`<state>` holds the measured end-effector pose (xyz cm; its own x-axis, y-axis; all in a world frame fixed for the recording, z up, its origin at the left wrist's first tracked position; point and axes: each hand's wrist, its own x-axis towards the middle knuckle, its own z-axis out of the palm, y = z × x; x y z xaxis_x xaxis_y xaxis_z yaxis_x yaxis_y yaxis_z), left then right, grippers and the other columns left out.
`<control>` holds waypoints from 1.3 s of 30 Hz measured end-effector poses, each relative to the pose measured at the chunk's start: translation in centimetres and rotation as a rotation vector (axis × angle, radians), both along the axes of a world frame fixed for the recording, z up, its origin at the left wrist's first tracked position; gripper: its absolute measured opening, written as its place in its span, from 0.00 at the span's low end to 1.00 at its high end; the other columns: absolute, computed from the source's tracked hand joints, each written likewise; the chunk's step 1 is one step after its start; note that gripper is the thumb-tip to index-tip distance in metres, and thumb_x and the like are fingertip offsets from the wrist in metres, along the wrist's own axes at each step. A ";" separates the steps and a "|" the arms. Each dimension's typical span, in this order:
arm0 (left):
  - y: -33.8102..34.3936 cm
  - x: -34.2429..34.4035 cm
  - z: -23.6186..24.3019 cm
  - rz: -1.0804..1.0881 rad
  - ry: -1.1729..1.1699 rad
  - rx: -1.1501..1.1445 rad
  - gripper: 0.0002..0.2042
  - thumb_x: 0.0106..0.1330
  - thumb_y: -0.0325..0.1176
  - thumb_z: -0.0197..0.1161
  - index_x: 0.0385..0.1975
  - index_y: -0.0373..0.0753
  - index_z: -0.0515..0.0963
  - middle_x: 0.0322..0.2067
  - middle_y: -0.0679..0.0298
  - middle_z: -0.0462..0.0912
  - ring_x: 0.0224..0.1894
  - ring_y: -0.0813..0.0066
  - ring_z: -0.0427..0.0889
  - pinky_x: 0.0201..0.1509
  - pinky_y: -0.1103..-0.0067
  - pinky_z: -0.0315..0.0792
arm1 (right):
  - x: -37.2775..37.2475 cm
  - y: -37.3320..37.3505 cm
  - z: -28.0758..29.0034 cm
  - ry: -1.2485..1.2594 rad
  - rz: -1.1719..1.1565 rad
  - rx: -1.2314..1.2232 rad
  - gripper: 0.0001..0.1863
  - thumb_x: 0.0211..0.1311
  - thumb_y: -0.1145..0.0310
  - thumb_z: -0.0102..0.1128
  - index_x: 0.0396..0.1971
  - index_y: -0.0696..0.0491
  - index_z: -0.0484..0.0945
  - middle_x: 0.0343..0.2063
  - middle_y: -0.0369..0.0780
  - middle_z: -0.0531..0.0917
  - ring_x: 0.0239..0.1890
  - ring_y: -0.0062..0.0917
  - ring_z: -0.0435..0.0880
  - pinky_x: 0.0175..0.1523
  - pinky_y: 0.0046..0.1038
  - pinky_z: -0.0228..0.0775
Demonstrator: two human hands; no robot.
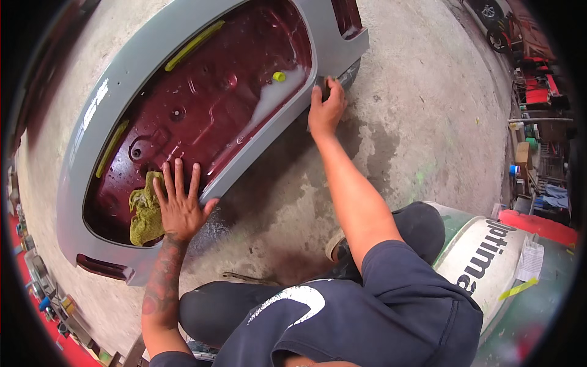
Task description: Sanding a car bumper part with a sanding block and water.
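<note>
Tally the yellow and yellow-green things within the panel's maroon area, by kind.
Yellow strips: 2
Yellow-green cloth, by the left hand: 1
Small yellow piece by the suds: 1
Total: 4

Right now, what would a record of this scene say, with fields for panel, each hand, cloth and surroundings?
Panel: grey-rimmed, with wet dark-red recess, foamy water, two yellow strips
Left hand: open, fingers spread over the recess
Right hand: curled near the panel's outer edge; grip unclear
Cloth: yellow-green, crumpled beside the left hand
Surroundings: stained concrete floor, white-and-green drum
</note>
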<state>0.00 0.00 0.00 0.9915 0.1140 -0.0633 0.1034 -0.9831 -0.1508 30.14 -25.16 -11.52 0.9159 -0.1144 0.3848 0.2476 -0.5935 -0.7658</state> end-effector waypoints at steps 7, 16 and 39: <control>-0.1 0.3 0.0 0.002 0.020 0.005 0.44 0.63 0.65 0.56 0.76 0.50 0.53 0.76 0.49 0.45 0.78 0.43 0.41 0.75 0.43 0.38 | 12.5 7.3 14.2 -0.295 0.060 -0.166 0.23 0.59 0.57 0.65 0.54 0.50 0.80 0.58 0.50 0.78 0.54 0.48 0.78 0.62 0.45 0.67; -0.1 0.2 0.0 -0.003 0.015 0.010 0.44 0.63 0.65 0.57 0.76 0.49 0.54 0.76 0.48 0.46 0.78 0.41 0.41 0.75 0.43 0.40 | 3.0 -0.2 2.1 -0.273 0.041 -0.064 0.22 0.57 0.64 0.67 0.54 0.49 0.80 0.57 0.47 0.79 0.58 0.43 0.77 0.64 0.45 0.61; 0.0 -0.1 0.0 0.009 0.029 0.010 0.44 0.63 0.64 0.58 0.76 0.49 0.54 0.76 0.48 0.45 0.78 0.41 0.41 0.75 0.43 0.39 | 8.2 6.3 8.5 -0.445 0.095 -0.121 0.18 0.59 0.59 0.64 0.49 0.44 0.83 0.57 0.44 0.79 0.48 0.49 0.78 0.59 0.43 0.66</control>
